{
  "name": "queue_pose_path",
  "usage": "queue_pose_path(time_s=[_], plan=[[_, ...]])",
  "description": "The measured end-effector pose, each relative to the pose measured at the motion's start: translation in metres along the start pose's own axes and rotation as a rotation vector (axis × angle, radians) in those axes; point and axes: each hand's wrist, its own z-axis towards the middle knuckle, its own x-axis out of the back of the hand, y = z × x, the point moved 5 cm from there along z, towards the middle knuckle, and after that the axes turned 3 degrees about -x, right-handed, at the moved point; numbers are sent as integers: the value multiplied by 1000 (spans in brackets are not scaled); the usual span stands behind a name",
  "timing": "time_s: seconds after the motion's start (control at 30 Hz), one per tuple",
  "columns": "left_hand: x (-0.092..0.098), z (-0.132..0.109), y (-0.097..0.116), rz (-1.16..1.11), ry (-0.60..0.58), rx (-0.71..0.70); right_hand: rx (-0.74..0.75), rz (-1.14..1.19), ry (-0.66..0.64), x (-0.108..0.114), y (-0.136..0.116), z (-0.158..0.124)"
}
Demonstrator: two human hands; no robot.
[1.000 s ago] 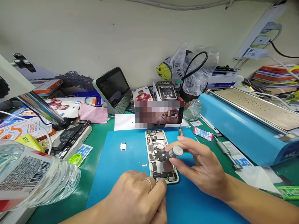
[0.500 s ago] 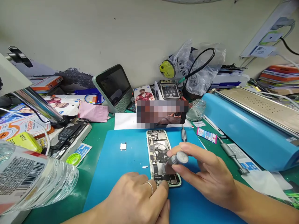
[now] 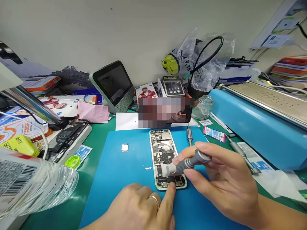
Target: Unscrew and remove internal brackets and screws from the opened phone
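An opened smartphone (image 3: 165,166) with a pale green frame lies on the blue mat (image 3: 115,179), its inner parts exposed. My left hand (image 3: 141,204) presses an outstretched index finger on the phone's lower end; its other fingers are curled and a ring shows on one. My right hand (image 3: 223,182) pinches a grey screwdriver (image 3: 185,165) between thumb and fingers, tilted over the phone's lower half. I cannot make out where its tip rests. Left of the phone lie a small metal piece (image 3: 148,168) and a square silver plate (image 3: 125,147).
Another grey screwdriver (image 3: 189,135) lies behind my right hand, a third (image 3: 241,153) farther right. A large clear bottle (image 3: 55,188) stands at the left front, beside phone parts (image 3: 69,137). A blue machine (image 3: 249,131) borders the right; a glass jar (image 3: 202,108) stands at the back.
The screwdriver's cap end has tipped to the right, and my right hand has shifted slightly right. My left index finger is straighter on the phone's lower end. The view has shifted a little.
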Motion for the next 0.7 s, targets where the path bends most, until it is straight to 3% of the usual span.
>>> queue_pose_path(time_s=[0.27, 0.5, 0.7], plan=[[1, -2, 2, 39, 11, 19, -37, 84, -17, -3, 5, 11], [1, 0, 1, 40, -12, 33, 35, 21, -89, -3, 2, 7], [-1, -2, 1, 18, -47, 56, 21, -19, -73, -3, 5, 7]])
